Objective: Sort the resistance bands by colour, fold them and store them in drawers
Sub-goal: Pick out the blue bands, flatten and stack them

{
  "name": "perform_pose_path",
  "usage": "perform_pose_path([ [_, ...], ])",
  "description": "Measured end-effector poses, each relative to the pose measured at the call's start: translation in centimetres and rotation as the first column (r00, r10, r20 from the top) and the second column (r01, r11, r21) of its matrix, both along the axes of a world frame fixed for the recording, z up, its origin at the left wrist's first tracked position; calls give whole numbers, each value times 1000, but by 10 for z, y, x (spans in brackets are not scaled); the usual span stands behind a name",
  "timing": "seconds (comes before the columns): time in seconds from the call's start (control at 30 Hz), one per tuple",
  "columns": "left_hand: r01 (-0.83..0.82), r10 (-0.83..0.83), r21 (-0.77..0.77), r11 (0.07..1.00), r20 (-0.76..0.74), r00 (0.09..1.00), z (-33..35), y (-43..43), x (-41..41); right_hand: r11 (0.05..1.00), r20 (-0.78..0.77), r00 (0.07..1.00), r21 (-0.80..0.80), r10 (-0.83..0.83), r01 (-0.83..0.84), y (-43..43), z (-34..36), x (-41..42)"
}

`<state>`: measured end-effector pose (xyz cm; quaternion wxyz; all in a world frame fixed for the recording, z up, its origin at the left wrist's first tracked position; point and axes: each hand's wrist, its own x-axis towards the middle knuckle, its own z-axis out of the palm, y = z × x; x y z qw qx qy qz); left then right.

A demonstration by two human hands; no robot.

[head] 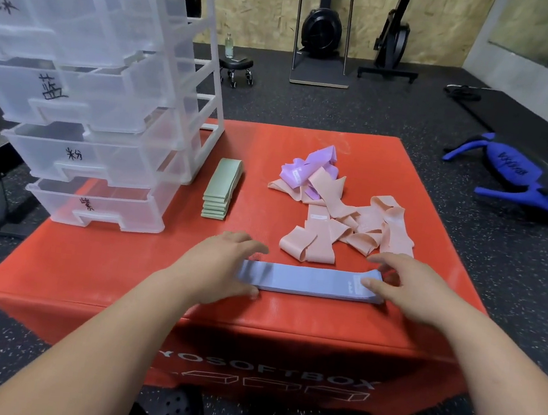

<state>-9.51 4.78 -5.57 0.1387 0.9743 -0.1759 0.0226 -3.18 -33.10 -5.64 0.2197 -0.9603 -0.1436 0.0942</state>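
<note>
A flat stack of blue bands lies near the front of the red soft box. My left hand grips the stack's left end, and my right hand presses on its right end. Behind them, pink bands lie in a loose heap, with purple bands at its far side. A neat stack of green bands rests beside the clear drawer unit at the left. All its labelled drawers are pulled partly out.
The red box stands on a dark speckled gym floor. A blue weighted bag lies on the floor at the right. A small wheeled stool with a bottle and black exercise machines stand by the far wall.
</note>
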Motion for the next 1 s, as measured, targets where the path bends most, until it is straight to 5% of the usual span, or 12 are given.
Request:
perform_pose_path([
  [0.13,58,-58,22,998,-1,998,-4,-27,3,986,-36,999,-169,8,-14,10,-7,3],
  [0.3,43,-42,50,998,-19,999,-6,-32,10,990,-74,996,-139,-40,30,15,-3,8],
  [0.63,30,-28,18,999,-68,997,-4,-30,14,976,-158,982,171,-106,133,13,8,10],
  [0.77,22,-21,14,1000,-62,998,-3,-35,13,792,-340,932,531,-129,303,17,18,4],
  [0.9,-5,-21,-347,938,-71,997,10,-64,9,643,-404,912,680,-73,353,29,39,-5],
  [1.0,-168,-35,-673,720,-277,960,28,-96,4,563,-393,919,754,-28,339,47,48,-15],
])
